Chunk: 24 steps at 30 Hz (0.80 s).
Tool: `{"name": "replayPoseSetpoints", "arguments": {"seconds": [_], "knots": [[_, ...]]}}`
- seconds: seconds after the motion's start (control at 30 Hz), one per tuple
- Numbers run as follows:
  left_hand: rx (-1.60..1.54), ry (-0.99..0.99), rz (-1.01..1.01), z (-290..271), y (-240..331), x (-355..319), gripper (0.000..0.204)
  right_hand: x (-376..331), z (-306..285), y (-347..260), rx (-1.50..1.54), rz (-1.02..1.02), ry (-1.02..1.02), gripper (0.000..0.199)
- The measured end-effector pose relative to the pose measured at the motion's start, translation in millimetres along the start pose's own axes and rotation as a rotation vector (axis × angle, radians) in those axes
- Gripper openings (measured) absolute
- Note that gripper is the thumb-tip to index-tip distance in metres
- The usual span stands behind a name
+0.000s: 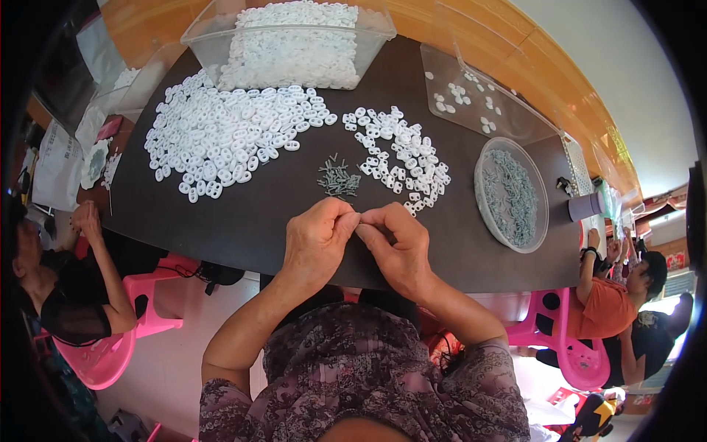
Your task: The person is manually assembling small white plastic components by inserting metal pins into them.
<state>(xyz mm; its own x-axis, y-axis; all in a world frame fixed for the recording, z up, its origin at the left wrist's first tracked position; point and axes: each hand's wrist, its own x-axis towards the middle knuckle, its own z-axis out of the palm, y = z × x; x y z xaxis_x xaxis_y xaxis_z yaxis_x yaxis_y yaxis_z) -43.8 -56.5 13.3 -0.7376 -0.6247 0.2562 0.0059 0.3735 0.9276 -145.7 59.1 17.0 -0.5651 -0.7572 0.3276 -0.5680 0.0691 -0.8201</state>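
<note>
My left hand [318,234] and my right hand [398,239] meet above the near part of the dark table, fingertips pinched together. Whatever lies between them is too small and covered to name. Just beyond my fingers is a small heap of thin grey-green pins [339,177], perhaps screws. A large pile of white oval plastic pieces with two holes [228,136] spreads to the left. To the right of the pins lies a smaller group of white pieces [401,151], some of them blockier in shape.
A clear bin [199,33] full of white pieces stands at the back. On the right sit a round clear tub [480,184] of grey-green pins and a shallow clear tray [515,110] with a few white pieces. A purple cup [585,207] is at the far right. People sit on both sides.
</note>
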Motion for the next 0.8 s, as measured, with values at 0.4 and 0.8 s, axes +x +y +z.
{"name": "replayPoseSetpoints", "arguments": {"seconds": [0.4, 0.8], "knots": [[0.019, 0.039, 0.158, 8, 1, 1, 0.006, -18, -55, 16, 0.012, 0.151, 0.182, 0.001], [0.607, -0.096, 0.643, 71, 4, 27, 0.009, -34, -75, 28, -0.021, 0.238, 0.244, 0.006]]}}
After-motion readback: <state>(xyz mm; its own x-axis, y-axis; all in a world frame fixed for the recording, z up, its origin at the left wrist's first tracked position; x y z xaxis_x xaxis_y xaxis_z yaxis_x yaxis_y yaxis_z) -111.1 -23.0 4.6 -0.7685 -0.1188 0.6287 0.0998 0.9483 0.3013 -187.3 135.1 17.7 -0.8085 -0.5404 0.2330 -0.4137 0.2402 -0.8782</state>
